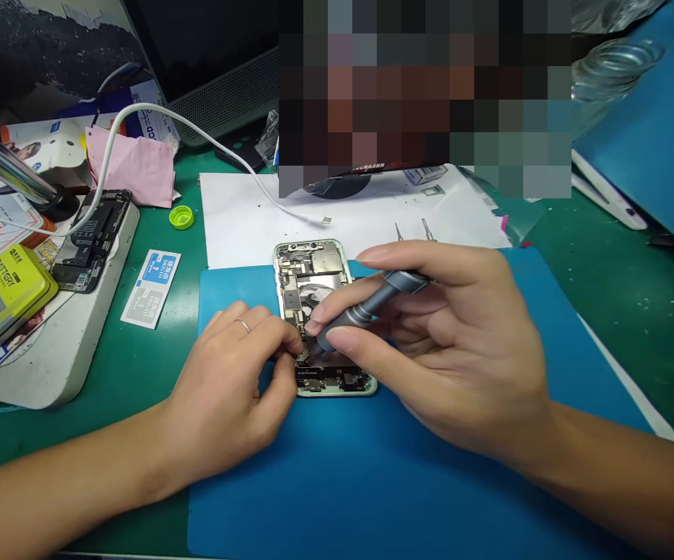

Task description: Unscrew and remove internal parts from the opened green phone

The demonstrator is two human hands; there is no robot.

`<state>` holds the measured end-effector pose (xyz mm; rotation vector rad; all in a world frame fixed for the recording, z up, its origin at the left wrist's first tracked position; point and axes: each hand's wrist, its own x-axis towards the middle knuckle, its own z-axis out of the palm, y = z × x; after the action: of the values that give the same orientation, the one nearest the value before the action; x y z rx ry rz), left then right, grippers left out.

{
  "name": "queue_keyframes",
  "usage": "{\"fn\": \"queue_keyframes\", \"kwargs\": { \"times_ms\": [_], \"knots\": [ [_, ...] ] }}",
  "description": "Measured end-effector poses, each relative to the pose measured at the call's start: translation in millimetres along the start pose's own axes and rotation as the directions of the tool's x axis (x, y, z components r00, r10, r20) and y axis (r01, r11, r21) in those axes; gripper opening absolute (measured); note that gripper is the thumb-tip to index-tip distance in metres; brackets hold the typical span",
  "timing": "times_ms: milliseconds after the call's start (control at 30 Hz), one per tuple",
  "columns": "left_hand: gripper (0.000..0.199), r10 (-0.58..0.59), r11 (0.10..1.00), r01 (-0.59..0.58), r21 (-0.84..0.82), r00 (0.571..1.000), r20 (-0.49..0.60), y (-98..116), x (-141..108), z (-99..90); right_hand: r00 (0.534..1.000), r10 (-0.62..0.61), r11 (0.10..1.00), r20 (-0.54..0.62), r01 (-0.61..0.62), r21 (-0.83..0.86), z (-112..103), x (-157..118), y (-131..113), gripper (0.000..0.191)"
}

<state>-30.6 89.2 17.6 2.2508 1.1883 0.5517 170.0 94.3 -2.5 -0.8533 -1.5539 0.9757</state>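
An opened smartphone (328, 268) with a pale green frame lies on the blue mat (337, 482), its inner boards showing. My right hand (459, 334) grips a grey screwdriver (360, 311) between thumb and fingers. The tool slants down to the left, and its tip reaches the lower part of the phone, where I cannot make out the exact contact. At the phone's lower left edge is my left hand (237, 381), a ring on one finger. Its thumb and forefinger are pinched together there; whatever is between them is hidden.
White paper (237, 210) lies behind the phone with a cable plug (326, 221) and two bits (427, 228) on it. A second opened phone (92, 241) rests on a white box at left, near a yellow battery box (10, 292). A green cap (181, 217) and a card (151, 288) lie nearby.
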Motion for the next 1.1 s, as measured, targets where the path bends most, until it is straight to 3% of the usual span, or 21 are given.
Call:
{"fn": "queue_keyframes", "kwargs": {
  "times_ms": [300,1100],
  "knots": [
    [0.008,-0.024,1.0,0.024,0.02,0.999,0.044,1.2,-0.7,-3.0,0.999,0.031,0.992,0.035,-0.035,0.121,1.0,2.4,2.6,0.04],
    [0.009,-0.017,0.999,0.017,0.028,1.0,0.013,-2.8,-0.9,1.1,0.999,-0.014,0.994,0.035,0.011,0.108,1.5,2.9,3.7,0.044]
  ]
}}
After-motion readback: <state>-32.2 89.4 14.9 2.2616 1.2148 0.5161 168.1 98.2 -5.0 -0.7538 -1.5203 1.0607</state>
